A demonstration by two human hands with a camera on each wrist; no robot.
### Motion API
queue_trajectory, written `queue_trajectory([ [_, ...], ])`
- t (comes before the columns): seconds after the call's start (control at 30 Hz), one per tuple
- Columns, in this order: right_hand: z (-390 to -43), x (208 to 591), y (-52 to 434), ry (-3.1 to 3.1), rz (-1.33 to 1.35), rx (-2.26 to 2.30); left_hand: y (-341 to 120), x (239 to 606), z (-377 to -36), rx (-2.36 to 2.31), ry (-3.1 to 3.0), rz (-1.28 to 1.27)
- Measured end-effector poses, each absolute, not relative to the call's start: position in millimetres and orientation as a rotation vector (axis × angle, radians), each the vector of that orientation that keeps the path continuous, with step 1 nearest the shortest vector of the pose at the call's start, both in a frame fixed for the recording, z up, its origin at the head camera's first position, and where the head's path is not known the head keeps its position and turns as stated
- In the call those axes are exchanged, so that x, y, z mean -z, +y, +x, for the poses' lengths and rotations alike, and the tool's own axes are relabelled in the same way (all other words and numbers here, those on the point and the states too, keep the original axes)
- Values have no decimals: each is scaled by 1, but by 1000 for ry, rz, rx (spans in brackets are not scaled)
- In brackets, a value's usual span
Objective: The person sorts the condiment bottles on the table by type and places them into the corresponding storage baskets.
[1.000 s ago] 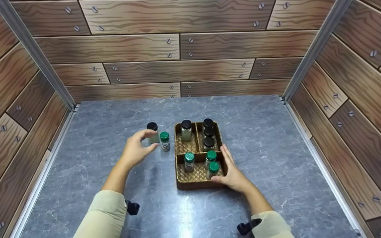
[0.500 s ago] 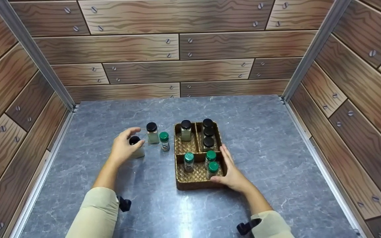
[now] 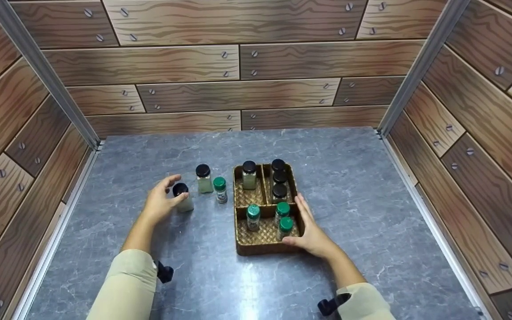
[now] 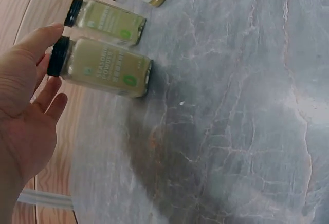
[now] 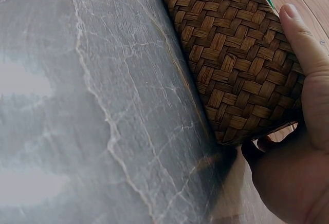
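Around a black-capped spice jar (image 3: 184, 203) on the table, my left hand (image 3: 158, 203) spreads its thumb and fingers. Its thumb overlaps the cap, and the index fingertip shows apart from it in the head view. The left wrist view shows this square jar (image 4: 110, 70) upright, with pale green powder inside. Beside it stand a second black-capped jar (image 3: 204, 181) and a green-capped spice bottle (image 3: 221, 192). My right hand (image 3: 313, 238) holds the near right corner of a brown woven basket (image 3: 249, 250), thumb at the front rim, fingers along the right side.
The basket has three compartments. One black-capped jar (image 3: 249, 178) stands in the far left one, and three black-capped jars (image 3: 279, 191) line the far right. Three green-capped bottles (image 3: 253, 218) occupy the front compartment. Wood-patterned walls (image 3: 185, 64) enclose the grey marbled table (image 3: 349, 178).
My left hand has moved left and toward me, from the farther black-capped jar to the nearer one, which now shows. The right hand and basket stay in place.
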State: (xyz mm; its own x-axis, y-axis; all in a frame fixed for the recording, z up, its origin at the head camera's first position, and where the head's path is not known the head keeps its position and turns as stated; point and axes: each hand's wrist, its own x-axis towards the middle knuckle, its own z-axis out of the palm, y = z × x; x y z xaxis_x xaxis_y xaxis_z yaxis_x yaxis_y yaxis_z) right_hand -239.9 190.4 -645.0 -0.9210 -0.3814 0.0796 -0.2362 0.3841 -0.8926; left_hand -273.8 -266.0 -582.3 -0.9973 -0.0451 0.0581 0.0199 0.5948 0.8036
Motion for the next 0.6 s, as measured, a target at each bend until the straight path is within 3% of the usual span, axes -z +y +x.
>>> queue_trajectory([
  [0.6,-241,646,191,2516,-563,1571,-264,595,-275,1325,-2801,90],
])
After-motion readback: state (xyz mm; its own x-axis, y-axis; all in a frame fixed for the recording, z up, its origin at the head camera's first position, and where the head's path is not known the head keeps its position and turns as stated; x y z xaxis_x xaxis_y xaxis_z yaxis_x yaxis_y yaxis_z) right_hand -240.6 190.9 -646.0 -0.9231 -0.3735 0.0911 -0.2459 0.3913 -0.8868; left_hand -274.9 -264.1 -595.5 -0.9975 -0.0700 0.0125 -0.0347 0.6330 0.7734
